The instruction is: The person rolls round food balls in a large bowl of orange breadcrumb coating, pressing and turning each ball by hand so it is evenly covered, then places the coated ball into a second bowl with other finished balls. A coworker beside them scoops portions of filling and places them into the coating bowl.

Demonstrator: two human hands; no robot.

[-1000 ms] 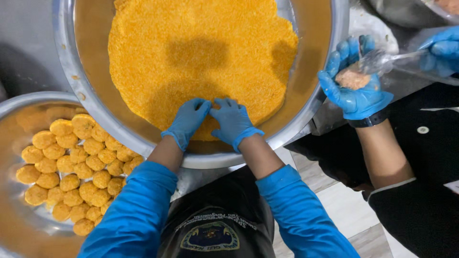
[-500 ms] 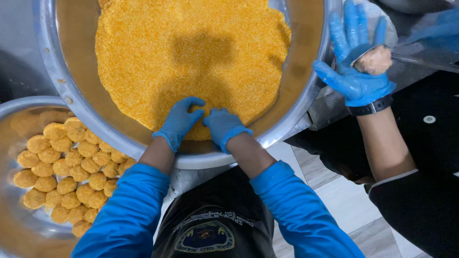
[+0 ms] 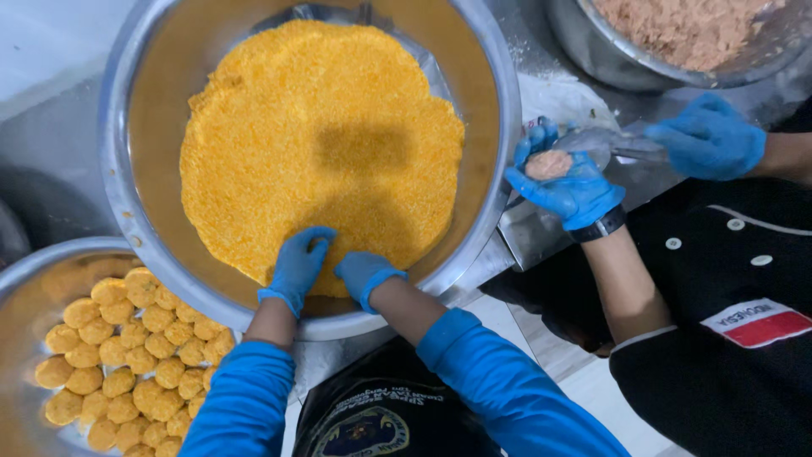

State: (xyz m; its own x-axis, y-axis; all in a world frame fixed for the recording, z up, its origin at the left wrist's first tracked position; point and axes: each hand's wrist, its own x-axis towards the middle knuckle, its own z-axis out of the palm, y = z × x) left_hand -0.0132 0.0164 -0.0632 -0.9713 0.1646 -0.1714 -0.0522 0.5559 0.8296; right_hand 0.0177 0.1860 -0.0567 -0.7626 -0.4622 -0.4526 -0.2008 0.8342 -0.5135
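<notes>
Both your hands were in the big steel bowl (image 3: 127,211) at its 6 o'clock edge, pressed into the orange breadcrumbs (image 3: 321,144). Your left hand (image 3: 298,265) had its fingers curled narrow and dug into the crumb; your right hand (image 3: 365,275) was cupped beside it, nearly touching. I couldn't tell whether either held a piece underneath, since the crumb covered the fingertips. The crumb bed lay thick from centre out to 9 o'clock, while bare steel showed along the 6 o'clock rim right under your wrists. Risks as I read them: the bowl overhung the worktop (image 3: 541,228) edge toward you, so downward pressure at 6 o'clock could have tipped it and dumped crumb on your lap. Working at the thin margin could have left patchy coating. Your blue sleeves (image 3: 245,398) sat close to the rim and could have dragged crumbs out. At 8 o'clock the second steel bowl (image 3: 25,279) held a pile of coated nuggets (image 3: 127,355), stacked loosely; a careless drop there could have knocked the coating off the ones below. At 3 o'clock a co-worker's gloved hand (image 3: 567,190) cupped a raw pink portion (image 3: 550,163), with their other gloved hand (image 3: 706,140) holding a spoon (image 3: 605,144) to it, just beside your bowl's rim. Raw mix could have fallen into the crumb, or elbows could have clashed. The bowl of raw mix (image 3: 677,34) stood at 1 o'clock, well apart from your hands.
</notes>
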